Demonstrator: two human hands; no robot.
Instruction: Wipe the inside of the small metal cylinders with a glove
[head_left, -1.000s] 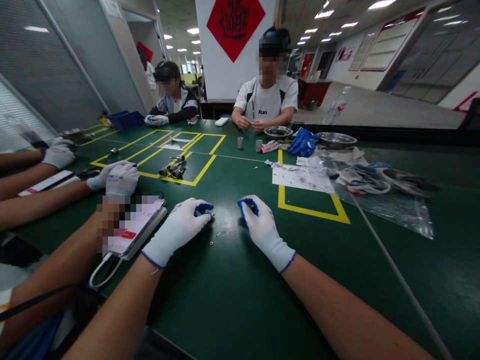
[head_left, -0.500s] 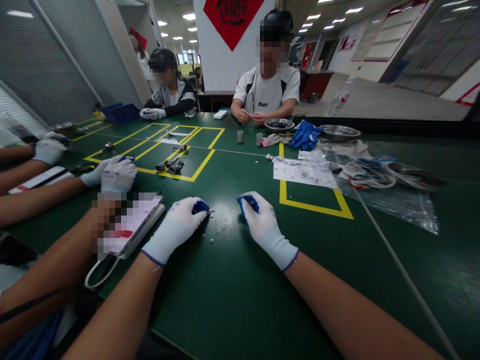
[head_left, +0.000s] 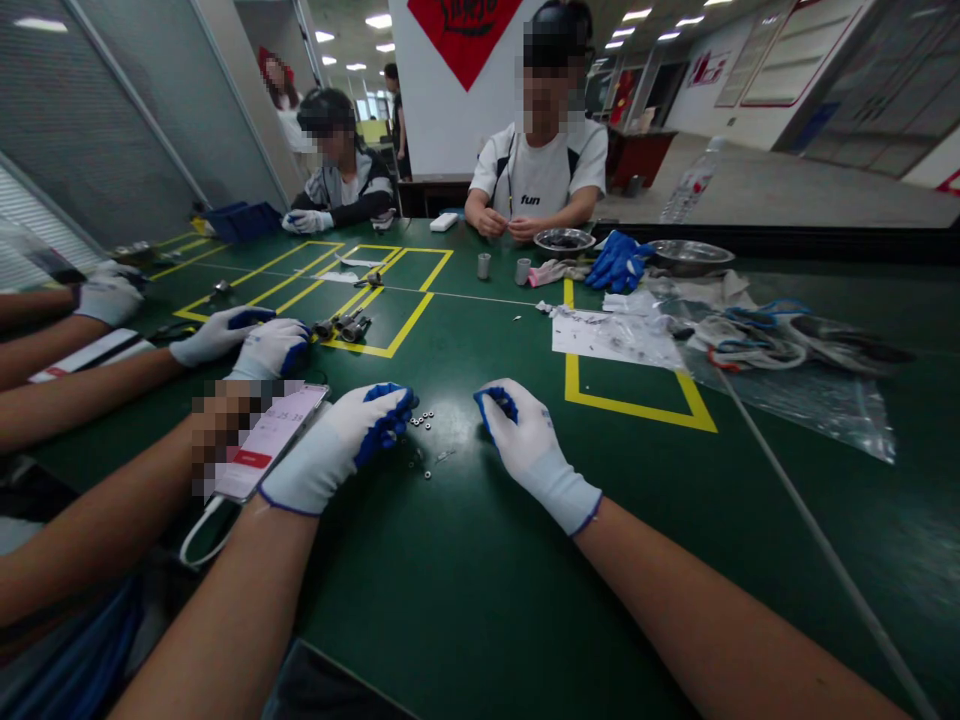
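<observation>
My left hand, in a white knit glove with blue-coated fingers, hovers just left of several small metal nuts on the green table. It is turned partly on its side with its fingers curled in; what they hold, if anything, does not show. A thin, short clear piece lies among the nuts. To their right, my right hand, gloved alike, has thumb and forefinger drawn together in a pinch. Anything between those fingertips is too small to make out.
A phone with a white cable lies left of my left forearm, beside a co-worker's gloved hands. Metal fittings lie beyond. White paper with small parts, plastic bags, gloves and steel bowls stand ahead right.
My left hand has rolled, showing more of its blue fingers, and drawn slightly left. More nuts show beside its fingertips. My right hand keeps its pinch. The neighbour's gloved hands have shifted right.
</observation>
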